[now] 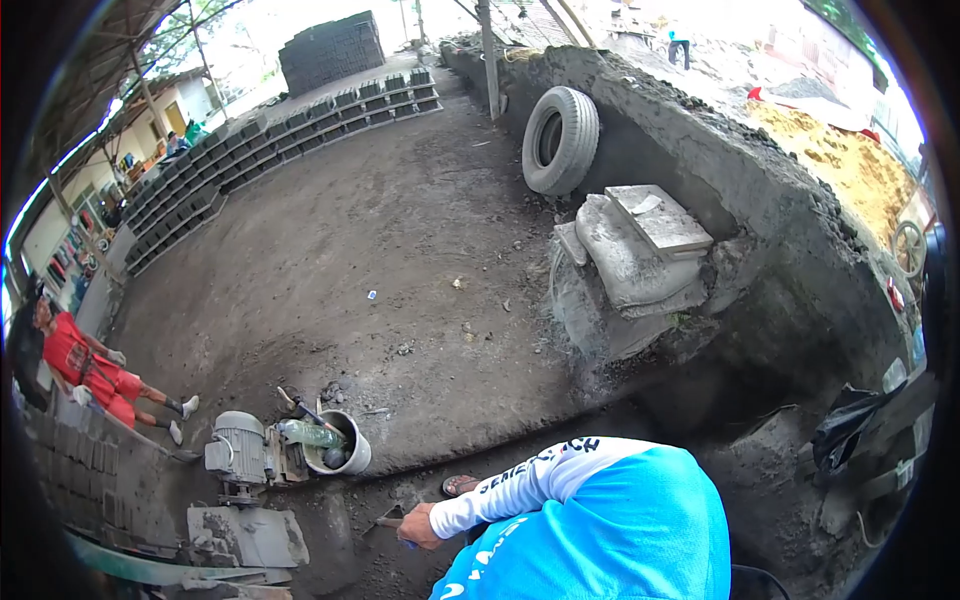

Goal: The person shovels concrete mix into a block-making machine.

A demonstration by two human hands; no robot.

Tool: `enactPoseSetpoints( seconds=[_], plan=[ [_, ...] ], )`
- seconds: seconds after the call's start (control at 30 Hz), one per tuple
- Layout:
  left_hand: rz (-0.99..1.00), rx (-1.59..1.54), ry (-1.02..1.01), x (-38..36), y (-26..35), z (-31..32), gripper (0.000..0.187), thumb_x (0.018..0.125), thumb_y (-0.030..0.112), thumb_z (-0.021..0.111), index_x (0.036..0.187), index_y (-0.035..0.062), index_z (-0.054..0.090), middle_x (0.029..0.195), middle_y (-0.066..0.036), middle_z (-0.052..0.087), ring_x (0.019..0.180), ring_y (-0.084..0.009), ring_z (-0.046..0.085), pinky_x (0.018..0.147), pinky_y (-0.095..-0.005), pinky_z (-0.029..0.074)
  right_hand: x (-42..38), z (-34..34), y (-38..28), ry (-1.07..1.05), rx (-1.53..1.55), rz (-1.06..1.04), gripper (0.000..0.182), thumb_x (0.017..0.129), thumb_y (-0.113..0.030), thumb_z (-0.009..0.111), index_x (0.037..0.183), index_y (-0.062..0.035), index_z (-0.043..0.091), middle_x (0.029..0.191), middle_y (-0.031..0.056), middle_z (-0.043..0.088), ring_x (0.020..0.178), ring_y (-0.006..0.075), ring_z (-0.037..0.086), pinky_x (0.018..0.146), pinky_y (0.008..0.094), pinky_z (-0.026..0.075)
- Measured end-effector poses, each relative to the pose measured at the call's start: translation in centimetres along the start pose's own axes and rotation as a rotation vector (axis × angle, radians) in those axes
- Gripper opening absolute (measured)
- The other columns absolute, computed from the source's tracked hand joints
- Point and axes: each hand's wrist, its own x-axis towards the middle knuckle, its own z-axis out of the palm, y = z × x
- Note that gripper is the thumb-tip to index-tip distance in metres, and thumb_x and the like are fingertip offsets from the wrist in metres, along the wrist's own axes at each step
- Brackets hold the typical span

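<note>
My right hand extends to the left from a white sleeve, its fingers closed round a trowel. A flat, dirty blade shows beyond the fist, and a bit of blue shows below it; the rest of the tool is covered by the hand. The blade is held low over the dark ground. A sandalled foot shows just past the forearm. To the left of the hand stands a pale bucket with a plastic bottle and tools in it. My left hand is out of sight.
An electric motor sits left of the bucket. Stacked sacks and a tyre stand by the rough wall at right. Rows of grey blocks line the back. A person in red is at far left.
</note>
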Motion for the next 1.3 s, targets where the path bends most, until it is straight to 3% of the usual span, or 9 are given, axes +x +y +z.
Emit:
enactPoseSetpoints(
  seconds=[0.6, 0.93, 1.1, 1.3],
  plan=[
    [-0.134, 0.079, 0.106, 2.9, -7.4, -4.6, 0.036, 0.088, 0.022, 0.060, 0.117, 0.0006, 0.063, 0.119, -0.020, 0.066, 0.108, -0.0344, 0.066, 0.088, -0.0468, 0.054, -0.1, 0.2, -1.3, -0.063, 0.035, -0.049, 0.019, 0.071, -0.013, 0.064, 0.089, -0.0084, 0.068, 0.082, 0.0132, 0.069, 0.083, 0.0340, 0.069, 0.072, 0.0451, 0.055],
    [-0.183, 0.083, 0.134, 4.4, -10.8, -6.7, 0.036, 0.087, 0.021, 0.061, 0.116, 0.0002, 0.064, 0.118, -0.020, 0.066, 0.109, -0.0349, 0.066, 0.089, -0.0463, 0.054, 1.2, 0.3, -1.7, -0.088, 0.022, -0.058, 0.024, 0.065, -0.014, 0.067, 0.088, -0.0077, 0.069, 0.082, 0.0142, 0.070, 0.081, 0.0348, 0.069, 0.073, 0.0453, 0.056],
    [-0.106, 0.072, 0.095, 3.7, -8.0, -4.8, 0.036, 0.087, 0.021, 0.062, 0.116, 0.0000, 0.064, 0.118, -0.021, 0.066, 0.109, -0.0352, 0.065, 0.089, -0.0461, 0.054, 1.5, 0.6, -2.2, -0.142, -0.009, -0.086, 0.023, 0.069, -0.019, 0.064, 0.086, -0.0029, 0.066, 0.080, 0.0185, 0.067, 0.080, 0.0387, 0.068, 0.070, 0.0482, 0.054],
    [-0.010, 0.032, 0.020, 1.4, -4.1, -2.3, 0.036, 0.087, 0.021, 0.063, 0.115, -0.0002, 0.064, 0.118, -0.021, 0.066, 0.109, -0.0355, 0.065, 0.090, -0.0458, 0.054, 1.1, 0.9, -3.3, -0.187, -0.087, -0.067, 0.021, 0.065, -0.017, 0.066, 0.081, -0.0048, 0.071, 0.078, 0.0173, 0.069, 0.079, 0.0380, 0.069, 0.070, 0.0476, 0.056]
  ],
)
